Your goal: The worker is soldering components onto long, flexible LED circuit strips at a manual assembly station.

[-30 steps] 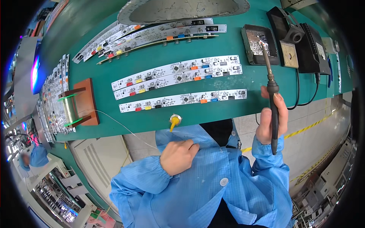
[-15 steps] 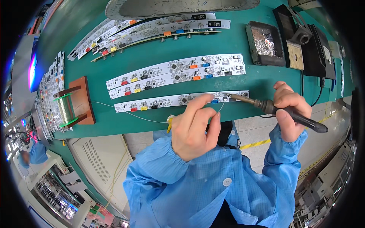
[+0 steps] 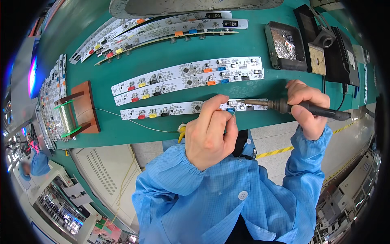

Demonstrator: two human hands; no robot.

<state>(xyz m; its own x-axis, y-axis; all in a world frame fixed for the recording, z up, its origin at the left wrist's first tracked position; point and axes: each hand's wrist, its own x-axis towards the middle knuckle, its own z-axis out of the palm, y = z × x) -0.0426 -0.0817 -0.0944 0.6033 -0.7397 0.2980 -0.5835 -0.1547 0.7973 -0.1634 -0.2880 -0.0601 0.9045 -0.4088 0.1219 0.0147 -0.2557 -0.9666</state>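
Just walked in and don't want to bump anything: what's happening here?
The person's right hand holds a soldering iron with its tip at the nearest circuit board. The left hand holds thin wire at the same board; the wire runs from a spool on the left. Two more boards lie just beyond.

Spread across a green worktop [image 3: 219, 46].
Bears three white circuit strips [image 3: 178, 109] in front, more strips [image 3: 158, 34] behind, brown stand [image 3: 92, 110] at left, dark tray [image 3: 298, 65] at right.
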